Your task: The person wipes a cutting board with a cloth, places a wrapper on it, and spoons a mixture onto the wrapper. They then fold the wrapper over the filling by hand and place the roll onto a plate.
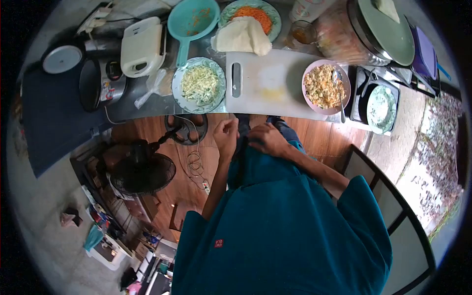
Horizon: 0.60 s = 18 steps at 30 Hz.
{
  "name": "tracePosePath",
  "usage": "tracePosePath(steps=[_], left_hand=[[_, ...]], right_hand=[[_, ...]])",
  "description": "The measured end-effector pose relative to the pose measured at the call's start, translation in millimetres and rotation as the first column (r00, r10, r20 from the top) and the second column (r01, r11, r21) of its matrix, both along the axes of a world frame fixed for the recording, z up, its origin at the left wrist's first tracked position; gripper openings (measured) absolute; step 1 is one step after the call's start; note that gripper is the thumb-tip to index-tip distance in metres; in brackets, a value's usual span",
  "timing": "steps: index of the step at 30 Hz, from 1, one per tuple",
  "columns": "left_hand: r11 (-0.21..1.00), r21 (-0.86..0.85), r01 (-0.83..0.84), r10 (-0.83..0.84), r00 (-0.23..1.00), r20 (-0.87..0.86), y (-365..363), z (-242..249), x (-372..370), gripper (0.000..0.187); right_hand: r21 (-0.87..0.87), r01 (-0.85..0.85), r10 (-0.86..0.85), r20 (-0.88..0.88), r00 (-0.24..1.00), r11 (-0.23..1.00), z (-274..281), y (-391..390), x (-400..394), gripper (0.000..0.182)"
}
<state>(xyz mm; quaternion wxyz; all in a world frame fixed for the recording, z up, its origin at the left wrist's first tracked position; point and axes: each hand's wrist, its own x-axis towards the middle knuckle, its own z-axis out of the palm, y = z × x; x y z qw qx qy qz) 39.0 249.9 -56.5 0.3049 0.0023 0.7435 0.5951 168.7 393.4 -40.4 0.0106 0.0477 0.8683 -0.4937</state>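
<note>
Loosely curling the empty left hand (226, 139) near the counter (147, 112); laying the right hand (267, 139) against the teal shirt (295, 216), not revealing any grip. Facing the white cutting board (268, 78), with the pink bowl (305, 98) sitting at its right end.

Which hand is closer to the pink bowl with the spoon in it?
The right hand. It is below and left of the pink bowl in the picture; the left hand is farther left.

Both hands (246, 137) below the cutting board (269, 81)
</note>
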Motion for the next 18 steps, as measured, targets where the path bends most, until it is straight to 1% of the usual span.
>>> tracePosePath(steps=[1, 2, 3, 4, 5, 6, 7, 8, 9, 10, 11, 12, 13, 14, 15, 16, 17, 18], left_hand=[[1.0, 0.002, -0.021, 0.021, 1.0, -0.006, -1, -1, 3, 0.018], [1.0, 0.01, -0.015, 0.016, 0.988, -0.156, 3, 7, 4, 0.02], [1.0, 0.019, -0.006, 0.012, 0.953, -0.304, 8, 16, 1, 0.022], [0.999, 0.031, -0.018, 0.027, 0.949, -0.314, 10, 27, -4, 0.022], [0.994, 0.033, 0.108, -0.108, 0.994, 0.01, 12, 41, -11, 0.029], [0.97, 0.077, 0.23, -0.242, 0.912, 0.33, 12, 47, -14, 0.038], [0.971, 0.087, 0.222, -0.238, 0.917, 0.32, 12, 46, -14, 0.038], [0.901, 0.105, 0.42, -0.433, 0.882, 0.184, 15, 45, -15, 0.046], [0.796, 0.092, 0.599, -0.604, 0.796, 0.043, 20, 44, -15, 0.055], [0.821, 0.069, 0.567, -0.571, 0.816, 0.089, 21, 45, -12, 0.056], [0.822, 0.075, 0.565, -0.569, 0.819, 0.071, 25, 51, -13, 0.056], [0.818, 0.05, 0.572, -0.572, 0.82, -0.018, 27, 54, -13, 0.054], [0.816, 0.024, 0.578, -0.573, 0.813, -0.102, 27, 58, -12, 0.053], [0.85, 0.076, 0.521, -0.524, 0.851, 0.025, 26, 59, -12, 0.042], [0.851, 0.08, 0.52, -0.522, 0.853, 0.016, 27, 63, -15, 0.042], [0.863, -0.034, 0.504, -0.505, 0.863, -0.012, 28, 68, -19, 0.034], [0.866, -0.146, 0.478, -0.489, 0.872, -0.042, 30, 71, -23, 0.028], [0.91, -0.127, 0.395, -0.412, 0.897, -0.162, 29, 67, -19, 0.025]], right_hand=[[0.002, -0.021, 0.021, -0.006, 1.0, 1.0, 5, 8, -6, 0.027], [-0.05, 0.136, -0.13, 0.117, 0.985, 0.989, 7, 18, -13, 0.022], [-0.077, 0.297, -0.271, 0.241, 0.932, 0.952, 14, 27, -21, 0.018], [-0.073, 0.424, -0.397, 0.239, 0.886, 0.903, 24, 32, -29, 0.018], [-0.066, 0.414, -0.39, 0.224, 0.893, 0.908, 17, 38, -34, 0.018], [-0.026, 0.401, -0.395, 0.132, 0.909, 0.916, 8, 47, -40, 0.021], [0.014, 0.392, -0.392, 0.038, 0.919, 0.92, 0, 52, -43, 0.028], [-0.108, 0.436, -0.42, 0.142, 0.896, 0.894, 3, 54, -48, 0.052], [-0.099, 0.426, -0.414, 0.127, 0.902, 0.899, 5, 62, -55, 0.052], [-0.11, 0.432, -0.418, 0.133, 0.899, 0.895, 6, 71, -62, 0.062], [-0.121, 0.44, -0.425, 0.133, 0.895, 0.89, 9, 82, -73, 0.074], [-0.066, 0.454, -0.444, 0.121, 0.888, 0.889, 18, 94, -87, 0.064], [-0.079, 0.51, -0.508, 0.046, 0.86, 0.856, 19, 103, -100, 0.039], [-0.017, 0.513, -0.511, 0.07, 0.857, 0.858, 23, 118, -112, 0.031], [0.044, 0.512, -0.514, 0.097, 0.852, 0.858, 26, 131, -123, 0.029], [0.061, 0.562, -0.565, 0.025, 0.825, 0.825, 23, 140, -139, 0.037], [0.147, 0.489, -0.494, -0.002, 0.87, 0.86, 11, 156, -149, 0.03], [0.056, 0.525, -0.52, -0.086, 0.85, 0.849, 3, 163, -163, 0.026]])
